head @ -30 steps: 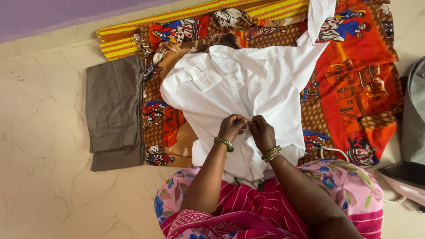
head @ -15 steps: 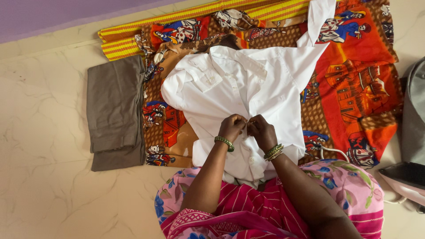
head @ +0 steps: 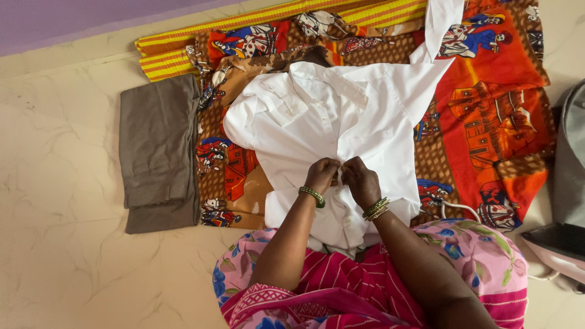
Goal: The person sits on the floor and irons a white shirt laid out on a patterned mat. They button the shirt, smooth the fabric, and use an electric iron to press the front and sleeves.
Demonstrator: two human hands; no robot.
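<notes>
a white shirt [head: 329, 128] is lying spread, front up, on a printed cloth [head: 487, 103] of orange, red and brown, and the cloth is lying on a pale marbled floor [head: 67, 244]. the shirt's collar is pointing away from the person, one sleeve is running up toward the far edge of the view, and the hem is reaching down to the person's lap.

both hands are meeting at the shirt's button strip, a little below its middle. the left hand [head: 322, 175] is closed, its fingertips pinching the fabric at the strip's edge. the right hand [head: 362, 180] is closed too, pinching the other edge just beside it — the two hands are touching or nearly so, and they are hiding whatever small part sits between the fingertips, so i cannot tell whether a button is in the grip. each wrist is wearing bangles [head: 372, 210].

to the left of the cloth, touching its edge, a folded grey-brown garment [head: 158, 152] is lying flat on the floor. at the far edge of the cloth a yellow striped band [head: 183, 52] is showing. at the right edge of the view a grey thing [head: 573, 158] is standing partly out of frame, and below it a dark flat object [head: 557, 240] — too cut off to identify — is resting near the person's knee, with a white cord [head: 457, 207] looping over the cloth nearby. the person's pink patterned clothing [head: 341, 292] is filling the bottom of the view and covering the shirt's hem.
</notes>
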